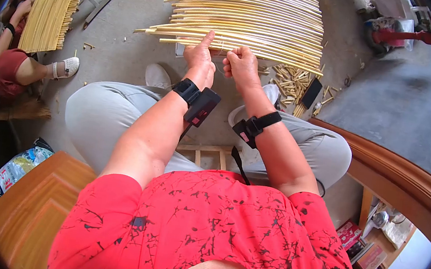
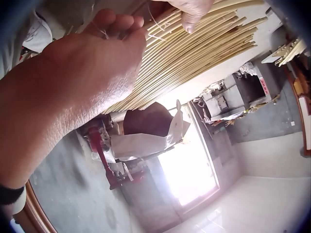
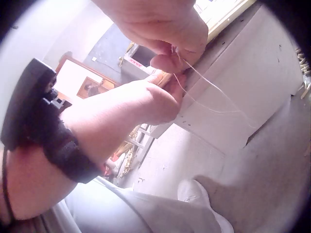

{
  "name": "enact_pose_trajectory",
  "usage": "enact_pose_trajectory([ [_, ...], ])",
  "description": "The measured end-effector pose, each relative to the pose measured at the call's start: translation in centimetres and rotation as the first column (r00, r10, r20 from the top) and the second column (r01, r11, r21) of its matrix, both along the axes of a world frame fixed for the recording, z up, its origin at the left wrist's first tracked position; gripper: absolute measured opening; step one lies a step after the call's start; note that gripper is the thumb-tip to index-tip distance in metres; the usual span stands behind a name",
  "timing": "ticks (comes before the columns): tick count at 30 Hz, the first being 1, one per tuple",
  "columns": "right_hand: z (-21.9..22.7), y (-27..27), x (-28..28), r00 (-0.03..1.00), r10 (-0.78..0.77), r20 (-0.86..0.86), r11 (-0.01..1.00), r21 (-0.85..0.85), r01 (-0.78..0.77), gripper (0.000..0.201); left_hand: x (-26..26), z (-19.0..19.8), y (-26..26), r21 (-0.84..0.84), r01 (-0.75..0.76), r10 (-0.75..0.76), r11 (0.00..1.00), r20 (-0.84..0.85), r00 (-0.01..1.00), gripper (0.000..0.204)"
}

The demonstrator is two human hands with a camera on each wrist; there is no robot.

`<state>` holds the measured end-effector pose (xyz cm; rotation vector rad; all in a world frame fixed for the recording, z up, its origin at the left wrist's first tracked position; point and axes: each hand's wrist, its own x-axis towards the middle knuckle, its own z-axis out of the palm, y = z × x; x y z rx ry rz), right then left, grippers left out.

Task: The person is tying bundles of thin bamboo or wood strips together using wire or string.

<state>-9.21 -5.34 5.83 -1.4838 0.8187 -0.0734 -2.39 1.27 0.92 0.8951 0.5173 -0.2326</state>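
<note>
A mat of long straw-coloured stalks (image 1: 245, 13) lies ahead, its stalks side by side over a pale box-like stand (image 3: 233, 97). At the mat's near edge, my left hand (image 1: 199, 58) holds the outermost stalks, its thumb stretched over them and the other fingers curled below. Just to its right, my right hand (image 1: 243, 67) pinches a thin white thread (image 3: 214, 86) with curled fingers. The thread hangs in a loose loop in the right wrist view. In the left wrist view, curled right-hand fingers (image 2: 109, 22) have thread across them, close to the left thumb (image 2: 189, 22).
Short cut stalk pieces (image 1: 285, 84) and a dark flat block (image 1: 311, 93) lie on the floor at right. Another person's hand (image 1: 23, 9) is by a second stalk mat (image 1: 55, 4) at left. A wooden edge (image 1: 392, 165) runs along the right; a red-handled machine (image 1: 397, 35) stands beyond.
</note>
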Motion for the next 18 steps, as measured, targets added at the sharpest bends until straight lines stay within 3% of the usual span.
enact_pose_trajectory([
  [3,-0.1,0.1,0.3,1.0,-0.007,-0.026,1.0,-0.013,0.007,0.01,-0.1,0.4,0.0,-0.001,0.026,-0.026,1.0,-0.03,0.999,0.048],
  [5,0.2,-0.2,0.4,0.991,0.067,-0.114,0.996,-0.046,-0.073,0.011,0.0,0.2,-0.1,-0.027,-0.02,0.019,0.999,-0.047,0.999,0.047],
  [9,0.9,-0.2,0.1,0.993,0.048,-0.105,0.995,-0.082,-0.057,0.012,0.1,0.2,-0.2,-0.01,-0.025,0.024,1.0,-0.049,0.999,0.044],
  [18,-0.2,-0.2,0.3,0.999,0.015,-0.05,0.999,0.036,-0.013,0.013,-0.2,0.8,0.0,0.023,0.026,-0.025,0.999,-0.039,0.999,0.039],
])
